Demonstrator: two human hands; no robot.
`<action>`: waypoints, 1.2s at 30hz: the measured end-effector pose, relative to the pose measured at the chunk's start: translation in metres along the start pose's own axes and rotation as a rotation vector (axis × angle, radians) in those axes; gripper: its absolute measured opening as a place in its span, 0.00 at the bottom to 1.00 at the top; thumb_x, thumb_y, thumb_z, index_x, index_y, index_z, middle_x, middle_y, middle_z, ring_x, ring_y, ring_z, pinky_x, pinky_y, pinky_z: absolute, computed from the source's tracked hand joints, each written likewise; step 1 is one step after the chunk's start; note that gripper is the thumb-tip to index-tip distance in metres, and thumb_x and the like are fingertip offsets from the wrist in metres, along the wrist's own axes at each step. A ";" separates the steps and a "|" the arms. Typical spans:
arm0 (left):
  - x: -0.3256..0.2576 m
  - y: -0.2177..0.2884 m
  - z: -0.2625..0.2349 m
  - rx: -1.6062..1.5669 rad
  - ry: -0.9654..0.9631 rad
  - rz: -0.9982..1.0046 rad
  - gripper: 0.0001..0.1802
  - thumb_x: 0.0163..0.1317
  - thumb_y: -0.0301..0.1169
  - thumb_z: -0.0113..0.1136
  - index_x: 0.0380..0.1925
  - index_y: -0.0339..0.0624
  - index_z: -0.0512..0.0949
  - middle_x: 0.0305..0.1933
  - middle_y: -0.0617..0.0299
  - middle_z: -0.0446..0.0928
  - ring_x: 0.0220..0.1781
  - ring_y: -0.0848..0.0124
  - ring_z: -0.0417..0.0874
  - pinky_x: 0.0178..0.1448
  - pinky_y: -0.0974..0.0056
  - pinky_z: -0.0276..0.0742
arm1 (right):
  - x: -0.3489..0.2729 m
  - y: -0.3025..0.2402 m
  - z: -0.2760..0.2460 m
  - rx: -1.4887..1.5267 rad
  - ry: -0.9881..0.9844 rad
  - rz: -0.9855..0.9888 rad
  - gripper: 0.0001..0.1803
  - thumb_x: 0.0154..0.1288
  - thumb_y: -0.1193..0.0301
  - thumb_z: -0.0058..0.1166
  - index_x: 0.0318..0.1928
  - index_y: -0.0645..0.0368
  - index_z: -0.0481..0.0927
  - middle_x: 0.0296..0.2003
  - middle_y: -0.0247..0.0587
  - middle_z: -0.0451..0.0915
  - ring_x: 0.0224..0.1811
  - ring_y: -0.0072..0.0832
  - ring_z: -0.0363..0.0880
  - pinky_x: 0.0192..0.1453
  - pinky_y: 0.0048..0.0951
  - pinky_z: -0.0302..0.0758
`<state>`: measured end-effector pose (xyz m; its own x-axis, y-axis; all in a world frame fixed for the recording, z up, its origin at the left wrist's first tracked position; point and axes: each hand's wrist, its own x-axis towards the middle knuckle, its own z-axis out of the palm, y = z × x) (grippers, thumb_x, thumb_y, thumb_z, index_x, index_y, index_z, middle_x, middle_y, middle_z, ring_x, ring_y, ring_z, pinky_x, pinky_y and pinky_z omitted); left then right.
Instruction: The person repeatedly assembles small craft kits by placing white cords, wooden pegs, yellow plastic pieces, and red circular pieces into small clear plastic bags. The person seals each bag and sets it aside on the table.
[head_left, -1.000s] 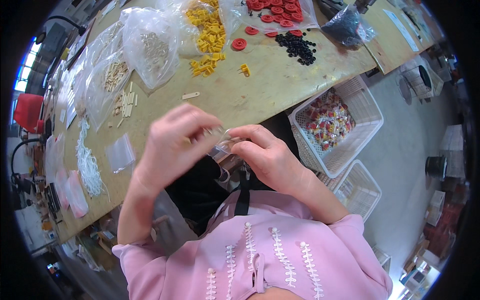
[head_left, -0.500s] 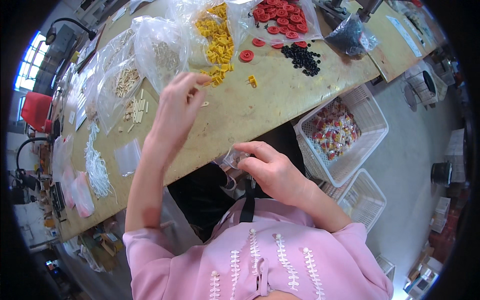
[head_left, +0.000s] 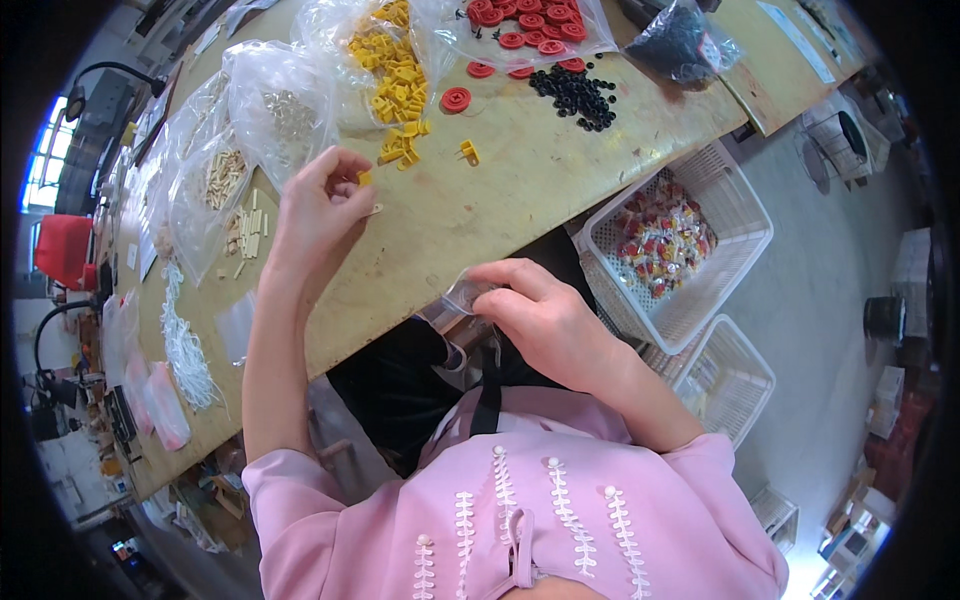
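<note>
A small yellow plastic part [head_left: 365, 178] shows between the thumb and fingers of my left hand [head_left: 322, 205], which is closed over the table just short of the yellow parts pile [head_left: 400, 95]. Close by its thumb is a small pale piece [head_left: 377, 209]; whether it is held or lies on the table I cannot tell. My right hand [head_left: 545, 315] pinches a small clear plastic bag [head_left: 462, 297] over my lap, by the table's near edge. Whatever is inside the bag is too blurred to name. One loose yellow part [head_left: 469, 151] lies right of the pile.
Red wheels [head_left: 456, 99] and black rings [head_left: 580, 97] lie at the back. Small wooden sticks [head_left: 250, 230] and white strings [head_left: 185, 345] are to the left. A white basket [head_left: 745, 235] with filled packets stands right of the table, near a second basket [head_left: 735, 395].
My left hand has drawn back from the yellow pile, a yellow part now showing in its fingers. The right hand keeps its pinch on the clear bag. The view has shifted slightly.
</note>
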<state>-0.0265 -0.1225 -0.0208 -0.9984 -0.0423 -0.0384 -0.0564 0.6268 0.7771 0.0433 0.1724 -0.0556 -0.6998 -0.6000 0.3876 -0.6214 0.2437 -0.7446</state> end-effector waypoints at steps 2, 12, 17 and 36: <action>-0.027 0.019 0.006 -0.258 -0.053 0.020 0.12 0.62 0.20 0.66 0.47 0.35 0.83 0.39 0.66 0.80 0.38 0.82 0.79 0.43 0.72 0.77 | 0.005 -0.001 -0.001 -0.003 0.011 -0.026 0.12 0.59 0.83 0.63 0.45 0.64 0.81 0.57 0.53 0.82 0.61 0.49 0.83 0.59 0.40 0.86; -0.090 0.029 0.032 -0.198 -0.098 0.640 0.18 0.54 0.19 0.76 0.44 0.44 0.84 0.45 0.64 0.86 0.46 0.65 0.85 0.51 0.62 0.79 | 0.012 -0.017 0.011 0.070 0.001 -0.084 0.14 0.60 0.85 0.62 0.47 0.64 0.82 0.58 0.55 0.80 0.61 0.50 0.83 0.58 0.39 0.86; -0.087 0.030 0.023 -0.062 -0.179 0.707 0.16 0.55 0.18 0.73 0.43 0.45 0.86 0.46 0.64 0.86 0.46 0.64 0.86 0.53 0.60 0.80 | 0.009 -0.014 0.009 0.152 -0.034 -0.067 0.16 0.58 0.86 0.63 0.47 0.62 0.84 0.59 0.55 0.81 0.59 0.50 0.84 0.56 0.39 0.86; 0.025 -0.008 0.045 0.426 0.195 0.305 0.19 0.60 0.36 0.78 0.46 0.38 0.83 0.40 0.57 0.79 0.35 0.67 0.80 0.44 0.61 0.80 | -0.003 0.001 0.005 0.063 0.020 -0.032 0.11 0.60 0.83 0.64 0.44 0.65 0.82 0.58 0.54 0.82 0.58 0.49 0.84 0.57 0.39 0.87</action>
<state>-0.0518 -0.0933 -0.0562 -0.9522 0.0727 0.2966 0.1959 0.8906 0.4104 0.0465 0.1701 -0.0603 -0.6872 -0.5911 0.4224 -0.6209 0.1759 -0.7639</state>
